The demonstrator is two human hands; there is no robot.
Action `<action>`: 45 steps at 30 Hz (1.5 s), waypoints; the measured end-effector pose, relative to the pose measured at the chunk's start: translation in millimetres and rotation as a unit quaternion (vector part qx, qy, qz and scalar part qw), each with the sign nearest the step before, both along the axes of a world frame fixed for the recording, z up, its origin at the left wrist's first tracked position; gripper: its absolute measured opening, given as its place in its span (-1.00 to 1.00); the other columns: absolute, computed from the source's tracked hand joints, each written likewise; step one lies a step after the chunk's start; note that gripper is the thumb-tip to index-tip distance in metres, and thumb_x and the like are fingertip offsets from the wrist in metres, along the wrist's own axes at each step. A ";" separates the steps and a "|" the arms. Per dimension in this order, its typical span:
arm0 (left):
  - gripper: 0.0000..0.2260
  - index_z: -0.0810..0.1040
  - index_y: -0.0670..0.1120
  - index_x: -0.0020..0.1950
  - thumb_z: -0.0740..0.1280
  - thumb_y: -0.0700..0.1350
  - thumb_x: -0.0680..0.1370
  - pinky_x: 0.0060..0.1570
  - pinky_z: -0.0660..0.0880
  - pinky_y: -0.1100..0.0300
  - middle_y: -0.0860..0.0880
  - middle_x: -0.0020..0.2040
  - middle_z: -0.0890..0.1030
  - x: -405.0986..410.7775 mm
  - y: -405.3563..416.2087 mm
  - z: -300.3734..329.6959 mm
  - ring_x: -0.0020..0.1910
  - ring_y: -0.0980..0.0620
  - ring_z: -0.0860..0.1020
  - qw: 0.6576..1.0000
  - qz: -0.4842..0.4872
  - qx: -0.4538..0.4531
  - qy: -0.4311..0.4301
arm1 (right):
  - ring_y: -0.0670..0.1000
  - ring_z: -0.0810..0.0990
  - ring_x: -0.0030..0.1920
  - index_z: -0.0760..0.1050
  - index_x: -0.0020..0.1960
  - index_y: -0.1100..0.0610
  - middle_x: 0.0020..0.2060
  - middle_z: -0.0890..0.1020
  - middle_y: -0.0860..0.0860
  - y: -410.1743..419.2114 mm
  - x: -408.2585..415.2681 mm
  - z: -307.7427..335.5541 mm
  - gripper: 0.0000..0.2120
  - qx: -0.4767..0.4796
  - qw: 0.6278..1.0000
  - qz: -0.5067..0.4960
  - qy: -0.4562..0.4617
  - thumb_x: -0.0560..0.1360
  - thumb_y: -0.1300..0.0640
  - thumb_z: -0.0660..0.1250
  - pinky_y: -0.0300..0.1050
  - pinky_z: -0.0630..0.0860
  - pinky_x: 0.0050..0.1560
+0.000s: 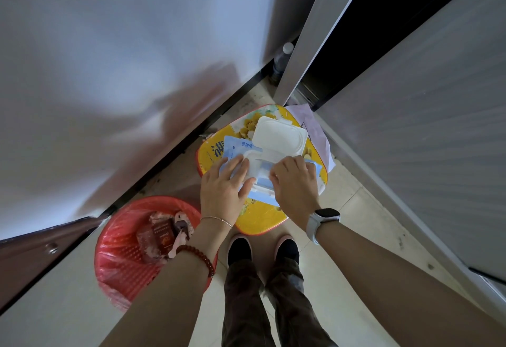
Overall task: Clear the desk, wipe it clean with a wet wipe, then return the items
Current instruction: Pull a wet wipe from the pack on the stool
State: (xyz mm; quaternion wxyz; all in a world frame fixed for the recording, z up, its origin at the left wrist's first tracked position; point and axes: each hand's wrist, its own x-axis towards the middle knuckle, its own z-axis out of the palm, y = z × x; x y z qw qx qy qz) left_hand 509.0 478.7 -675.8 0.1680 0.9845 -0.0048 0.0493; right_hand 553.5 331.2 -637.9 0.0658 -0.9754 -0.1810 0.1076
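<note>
On the yellow flowered stool top (276, 218) lies my blue soft wet-wipe pack (238, 149), lid (279, 134) flipped open, long axis left-right. My left hand (223, 190) presses it flat; right hand (295, 182), nearer the opening, pinches there.

Your arms are bare: thin chain bracelet (219, 220) and red bead bracelet (197, 255) on the left, white smartwatch (323, 219) on the right, dark camo trousers (269, 300), black shoes (239, 248).
</note>
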 end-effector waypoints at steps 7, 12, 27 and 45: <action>-0.69 0.54 -0.08 0.12 0.18 0.03 0.49 -0.15 0.53 0.03 -0.03 0.10 0.62 -0.2 -7.4 4.7 0.05 -0.14 0.58 0.999 0.022 0.039 0.013 | 0.10 0.37 -0.17 0.42 -0.17 0.28 -0.18 0.51 0.18 -2.0 1.1 5.1 -0.88 0.215 0.959 -0.114 0.147 0.46 0.43 0.15 -0.14 0.17 -0.11; -0.69 0.56 -0.06 0.12 0.16 0.03 0.50 -0.12 0.52 0.04 0.01 0.11 0.62 0.8 -8.3 10.4 0.05 -0.11 0.58 0.996 0.030 0.066 0.042 | 0.08 0.43 -0.11 0.31 -0.15 0.15 -0.17 0.49 0.09 -5.1 3.6 25.5 -0.85 0.344 0.890 -0.188 0.234 0.56 0.32 0.10 -0.12 0.34 -0.04; -0.66 0.55 -0.12 0.12 0.47 -0.11 0.38 -0.15 0.52 -0.05 -0.08 0.10 0.62 11.0 -11.0 36.5 0.07 -0.21 0.56 0.985 0.029 0.019 0.168 | -0.15 0.33 -0.39 0.28 -0.24 0.00 -0.37 0.36 -0.02 -35.9 19.3 74.9 -0.72 0.460 0.791 -0.397 0.077 0.58 0.27 0.07 -0.03 0.39 -0.21; -0.40 0.12 -0.02 0.47 0.31 -0.16 0.50 0.24 0.38 -0.04 -0.04 0.39 0.36 3.5 -59.0 67.8 0.36 -0.13 0.31 0.941 -0.034 -0.193 0.275 | -0.27 0.36 -0.40 0.26 -0.12 0.19 -0.34 0.32 -0.08 -84.7 14.3 116.8 -0.89 0.434 0.754 -0.477 -0.122 0.58 0.29 0.05 -0.42 0.33 -0.34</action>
